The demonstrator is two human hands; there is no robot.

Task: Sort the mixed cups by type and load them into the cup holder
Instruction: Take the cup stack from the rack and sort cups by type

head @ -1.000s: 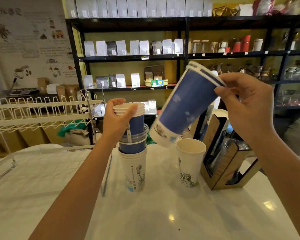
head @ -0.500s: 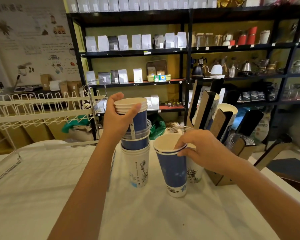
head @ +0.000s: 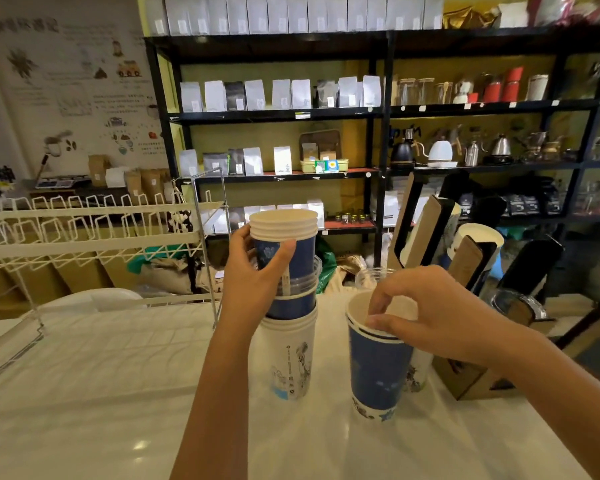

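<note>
— Hands first: what is each one doing in the head view?

— Left hand (head: 257,271) is wrapped around the upper part of the mixed stack (head: 288,306), thumb across the front of the blue cups with white rims, fingers round the back. Below them the stack shows a clear plastic cup, another blue one, then a white printed cup standing on the white table (head: 118,393).

— And the other?

— Right hand (head: 426,317) sits at the mouth of the blue cup (head: 378,372), which stands upright on the table just right of the stack, apart from it. Thumb and fingertips are pinched narrow at its rim; whether they actually clamp the rim I cannot tell.

— Anything behind that cup?

— A white printed cup (head: 418,372), mostly hidden, touching or nearly so. A clear cup (head: 371,277) shows beyond the hand.

— Where is the holder?

— Cup holder (head: 465,379), wood and black, stands at the right edge of the table, leaning slots holding cups. White wire rack (head: 84,233) is at far left.
</note>
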